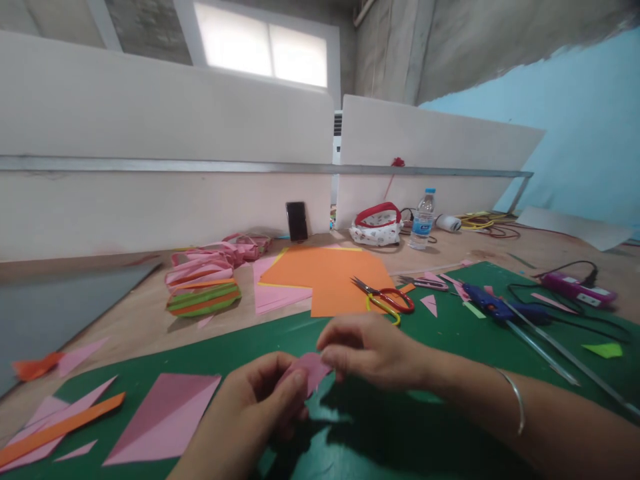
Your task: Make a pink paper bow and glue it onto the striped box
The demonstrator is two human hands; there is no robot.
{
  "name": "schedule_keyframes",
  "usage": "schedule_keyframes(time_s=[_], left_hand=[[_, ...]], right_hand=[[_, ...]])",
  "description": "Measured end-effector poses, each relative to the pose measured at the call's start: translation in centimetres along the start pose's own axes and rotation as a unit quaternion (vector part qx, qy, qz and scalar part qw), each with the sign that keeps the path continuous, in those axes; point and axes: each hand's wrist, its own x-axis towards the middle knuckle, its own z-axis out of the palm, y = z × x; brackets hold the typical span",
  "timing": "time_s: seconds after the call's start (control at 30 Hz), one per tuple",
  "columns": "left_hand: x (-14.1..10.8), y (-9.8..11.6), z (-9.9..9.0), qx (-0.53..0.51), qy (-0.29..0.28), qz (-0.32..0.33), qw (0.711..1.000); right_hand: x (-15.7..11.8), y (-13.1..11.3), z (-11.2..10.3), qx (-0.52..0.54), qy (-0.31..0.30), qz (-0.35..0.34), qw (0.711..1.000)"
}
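Pouch (376, 232), contents unclear, beside bottle (423, 225); pink paper (313, 371) pinched by left hand (270, 393) and right hand (363, 347)

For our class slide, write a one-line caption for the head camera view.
Two hands hold a small pink paper above a green mat.

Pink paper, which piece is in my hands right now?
The small rounded piece, held between your left hand and right hand; the other pink pieces lie on the mat or table.

Bright window (261, 45) above white panels (165, 120); blue wall (570, 127) right.
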Motion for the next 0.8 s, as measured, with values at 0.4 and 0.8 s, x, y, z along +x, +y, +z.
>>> schedule_keyframes(time_s=[0.4, 0.8], left_hand=[[-0.4, 1.1, -0.1, -0.059, 0.036, -0.051, 0.996], [-0.3, 2.0, -0.9, -0.024, 0.098, 0.038, 0.994]], right_hand=[[1.5, 6.5, -6.9, -0.417, 0.024, 0.165, 0.894], [-0.3, 0.8, -5.2, -0.170, -0.023, -0.006, 0.985]])
